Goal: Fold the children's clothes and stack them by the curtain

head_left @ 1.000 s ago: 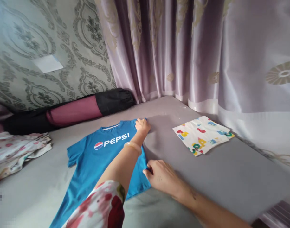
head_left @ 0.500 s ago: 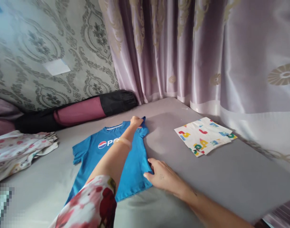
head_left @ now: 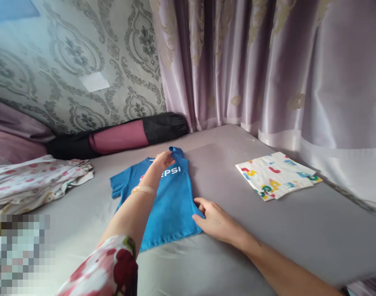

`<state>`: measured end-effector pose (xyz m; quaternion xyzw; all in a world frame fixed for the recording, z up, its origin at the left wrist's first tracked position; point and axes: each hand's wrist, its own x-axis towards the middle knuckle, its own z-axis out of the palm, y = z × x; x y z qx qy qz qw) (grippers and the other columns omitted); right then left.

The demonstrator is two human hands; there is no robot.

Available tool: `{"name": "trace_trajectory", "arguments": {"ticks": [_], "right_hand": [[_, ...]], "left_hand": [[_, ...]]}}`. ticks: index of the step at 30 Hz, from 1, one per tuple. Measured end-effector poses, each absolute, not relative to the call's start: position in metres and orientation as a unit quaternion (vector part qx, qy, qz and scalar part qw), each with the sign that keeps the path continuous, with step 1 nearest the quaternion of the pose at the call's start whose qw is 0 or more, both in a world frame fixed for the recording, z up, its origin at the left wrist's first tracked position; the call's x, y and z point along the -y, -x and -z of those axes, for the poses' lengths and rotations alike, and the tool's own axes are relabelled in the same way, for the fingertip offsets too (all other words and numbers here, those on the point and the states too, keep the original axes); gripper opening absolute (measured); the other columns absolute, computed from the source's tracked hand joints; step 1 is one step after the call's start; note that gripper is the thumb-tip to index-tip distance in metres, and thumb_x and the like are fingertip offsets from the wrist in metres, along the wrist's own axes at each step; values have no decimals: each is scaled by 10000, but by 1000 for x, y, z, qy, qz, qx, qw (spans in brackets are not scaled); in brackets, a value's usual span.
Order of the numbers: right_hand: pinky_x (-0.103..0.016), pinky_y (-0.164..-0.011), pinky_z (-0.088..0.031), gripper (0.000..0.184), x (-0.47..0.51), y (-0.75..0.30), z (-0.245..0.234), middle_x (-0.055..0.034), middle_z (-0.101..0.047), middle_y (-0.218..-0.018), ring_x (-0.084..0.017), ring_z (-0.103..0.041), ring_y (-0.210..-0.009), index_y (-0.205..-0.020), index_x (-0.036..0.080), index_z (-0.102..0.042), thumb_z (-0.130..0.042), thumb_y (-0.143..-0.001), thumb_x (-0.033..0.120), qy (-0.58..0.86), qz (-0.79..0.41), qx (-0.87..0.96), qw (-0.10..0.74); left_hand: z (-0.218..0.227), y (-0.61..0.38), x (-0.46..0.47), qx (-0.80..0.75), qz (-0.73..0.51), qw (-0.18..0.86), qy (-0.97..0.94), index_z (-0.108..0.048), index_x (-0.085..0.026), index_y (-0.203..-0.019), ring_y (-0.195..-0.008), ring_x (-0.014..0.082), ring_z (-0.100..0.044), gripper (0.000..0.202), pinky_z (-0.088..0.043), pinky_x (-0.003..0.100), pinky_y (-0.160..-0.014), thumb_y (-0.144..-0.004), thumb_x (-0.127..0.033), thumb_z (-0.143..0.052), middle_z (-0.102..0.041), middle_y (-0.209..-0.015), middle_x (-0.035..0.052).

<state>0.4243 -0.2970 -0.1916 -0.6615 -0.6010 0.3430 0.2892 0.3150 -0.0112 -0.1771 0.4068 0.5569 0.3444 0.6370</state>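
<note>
A blue T-shirt (head_left: pixel 172 205) with white "PEPSI" lettering lies front side up on the grey bed sheet. My left hand (head_left: pixel 163 161) reaches across it to the far right shoulder, its fingers curled at the sleeve fabric, which is turned inward there. My left forearm hides part of the shirt's print and left side. At the lower right side edge, my right hand (head_left: pixel 214 218) grips the shirt between thumb and fingers, pulling the edge up slightly.
Folded white cloth with colourful shapes (head_left: pixel 277 174) lies to the right. A pile of spotted fabric (head_left: pixel 36 181) sits at left. Along the patterned wall rests a long black and maroon bag (head_left: pixel 120 137). Mauve curtains (head_left: pixel 224 74) hang behind the grey sheet (head_left: pixel 224 263).
My left hand has moved left and inward with the shirt's right sleeve, uncovering more lettering. My right hand stays at the side edge. The view has shifted slightly left.
</note>
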Motion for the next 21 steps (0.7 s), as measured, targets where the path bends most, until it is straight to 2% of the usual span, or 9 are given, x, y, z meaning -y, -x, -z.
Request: {"name": "trace_trajectory", "arguments": {"ticks": [3,6,10,13,16,18,21], "right_hand": [[-236,-730,-437,495,300,-418,193,-21,-658,-943,-138,-601,-789,-1310,202,-539,-546,-816,218,629,-342,626,310],[-263,-838,-430,492,305,-412,192,-25,-659,-1011,-155,-594,-897,-1290,229,-550,-569,-802,168,584,-297,693,302],[-313,-925,-390,251,310,-407,190,-13,-682,-990,-176,-574,-980,-1107,247,-650,-601,-861,252,526,-243,768,274],[-326,-991,-355,232,310,-407,192,-35,-673,-1125,-179,-553,-1081,-1129,237,-650,-540,-929,276,522,-210,773,293],[-355,-1094,-265,332,310,-409,197,-61,-596,-1316,-194,-468,-1249,-1261,223,-586,-527,-947,312,516,-190,782,292],[-368,-1135,-203,366,310,-411,200,-58,-566,-1364,-189,-437,-1295,-1298,226,-560,-526,-950,336,510,-198,788,281],[-373,-1155,-159,370,310,-413,203,-52,-568,-1367,-182,-448,-1291,-1285,231,-570,-550,-938,357,511,-212,787,274]], "left_hand": [[182,-299,12,-561,-347,642,-390,-588,-150,-912,-582,112,-605,59,-561,239,-626,-875,-193,-571,-596,-697,28],[190,-287,13,-571,-345,636,-389,-577,-156,-929,-633,130,-629,171,-564,254,-659,-879,-317,-606,-616,-756,52],[200,-284,14,-583,-338,607,-421,-556,-137,-1032,-688,144,-644,346,-558,265,-675,-864,-432,-626,-626,-822,71],[205,-292,15,-596,-339,555,-470,-493,-159,-1227,-679,140,-622,566,-535,254,-631,-765,-368,-745,-618,-840,37],[209,-300,16,-602,-335,500,-524,-431,-226,-1346,-638,122,-587,818,-497,220,-590,-623,-158,-808,-588,-793,-24],[210,-303,17,-600,-320,481,-554,-514,-231,-1297,-594,115,-562,760,-473,206,-569,-594,-51,-741,-557,-705,-48],[209,-302,16,-600,-293,471,-577,-658,-186,-1097,-544,126,-539,472,-466,225,-547,-646,-48,-631,-526,-602,-34]]}}
